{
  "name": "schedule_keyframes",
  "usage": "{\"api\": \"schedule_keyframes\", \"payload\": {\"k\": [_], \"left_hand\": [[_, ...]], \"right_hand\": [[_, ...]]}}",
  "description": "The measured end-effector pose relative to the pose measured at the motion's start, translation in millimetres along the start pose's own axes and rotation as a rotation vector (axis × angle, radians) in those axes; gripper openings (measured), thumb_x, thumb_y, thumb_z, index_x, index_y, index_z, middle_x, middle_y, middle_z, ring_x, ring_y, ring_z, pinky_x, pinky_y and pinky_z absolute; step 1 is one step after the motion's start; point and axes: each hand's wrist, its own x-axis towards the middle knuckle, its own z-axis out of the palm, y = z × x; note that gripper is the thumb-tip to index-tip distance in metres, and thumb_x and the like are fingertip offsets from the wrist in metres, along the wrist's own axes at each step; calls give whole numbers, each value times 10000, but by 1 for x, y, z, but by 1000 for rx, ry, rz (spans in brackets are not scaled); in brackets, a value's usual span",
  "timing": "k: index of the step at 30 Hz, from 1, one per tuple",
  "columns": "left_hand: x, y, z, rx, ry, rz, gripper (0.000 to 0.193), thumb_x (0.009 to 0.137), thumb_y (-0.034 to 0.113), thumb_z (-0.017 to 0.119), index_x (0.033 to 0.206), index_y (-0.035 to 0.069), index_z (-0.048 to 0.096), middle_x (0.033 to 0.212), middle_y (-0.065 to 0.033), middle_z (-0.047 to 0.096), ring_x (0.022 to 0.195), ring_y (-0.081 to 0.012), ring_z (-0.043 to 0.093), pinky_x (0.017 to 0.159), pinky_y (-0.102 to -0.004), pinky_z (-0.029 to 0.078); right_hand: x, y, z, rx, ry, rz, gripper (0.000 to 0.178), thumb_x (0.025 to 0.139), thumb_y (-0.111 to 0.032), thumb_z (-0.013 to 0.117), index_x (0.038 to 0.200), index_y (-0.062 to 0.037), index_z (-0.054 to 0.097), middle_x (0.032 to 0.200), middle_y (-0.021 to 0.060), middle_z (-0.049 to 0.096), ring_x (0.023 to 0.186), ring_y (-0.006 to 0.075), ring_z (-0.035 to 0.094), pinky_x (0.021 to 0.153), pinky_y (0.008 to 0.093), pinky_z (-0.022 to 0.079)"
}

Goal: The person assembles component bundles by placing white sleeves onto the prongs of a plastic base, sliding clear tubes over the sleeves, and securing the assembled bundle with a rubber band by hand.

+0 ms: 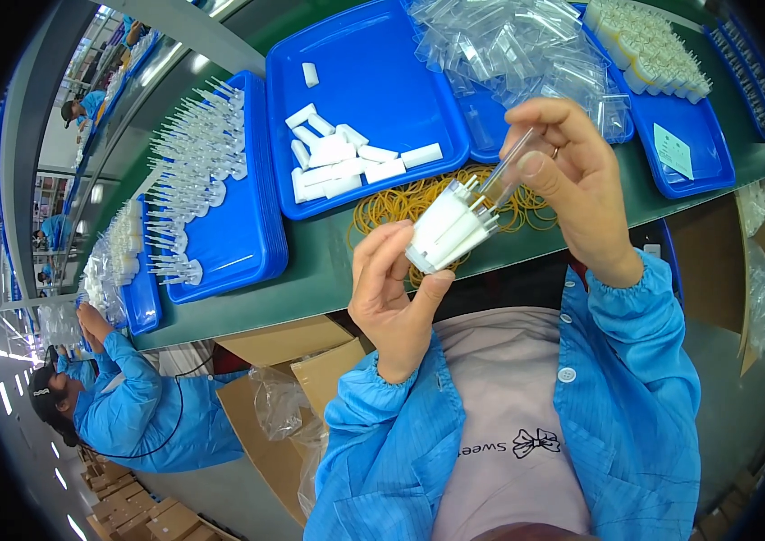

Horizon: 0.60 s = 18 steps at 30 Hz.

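Observation:
Between thumb and fingers, my left hand grips a white plastic part that has several thin prongs at its upper right end. It is tilted, and a clear rim shows at its lower end. My right hand pinches a clear plastic piece, which reaches down to the pronged end; whether the two touch, I cannot tell. Behind my left hand, a heap of yellow-brown rubber bands lies on the green table.
A blue tray holds loose white blocks. Clear plastic pieces pile up behind my right hand. White pronged parts crowd a tray at far right. Stacked blue trays carry clear spiked parts. A co-worker is at left.

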Motion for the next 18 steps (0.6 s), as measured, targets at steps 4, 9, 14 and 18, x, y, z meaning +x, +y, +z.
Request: {"api": "schedule_keyframes", "payload": {"k": [4, 9, 14, 18], "left_hand": [[-1, 4, 2, 20, 7, 26, 473, 723, -19, 748, 1153, -61, 557, 1226, -145, 463, 1138, -242, 516, 992, -347, 453], [-1, 5, 2, 81, 26, 37, 490, 707, 7, 769, 1151, -42, 569, 1215, -146, 474, 1105, -239, 532, 951, -337, 470], [-2, 7, 0, 320, -16, 146, 502, 680, 27, 785, 1142, -12, 594, 1169, -140, 487, 1036, -245, 538, 883, -341, 462], [-1, 10, 5, 351, -43, 126, 502, 658, -4, 778, 1131, -4, 610, 1129, -128, 482, 1012, -242, 535, 865, -341, 455]], "right_hand": [[-6, 4, 4, 64, -12, 19, 321, 877, -157, 649, 1123, 1, 515, 929, 47, 554, 857, 77, 537, 767, 218, 461], [-12, 10, 7, 45, 9, 4, 309, 856, -140, 674, 1088, -5, 518, 939, 50, 554, 862, 78, 540, 774, 221, 461], [-10, 8, 13, 7, 45, -41, 343, 827, -110, 700, 1091, -7, 506, 951, 56, 552, 876, 82, 541, 779, 226, 455], [-7, 6, 13, -19, 93, -116, 311, 813, -128, 717, 1036, -13, 534, 885, 41, 556, 797, 75, 536, 698, 211, 449]]}}
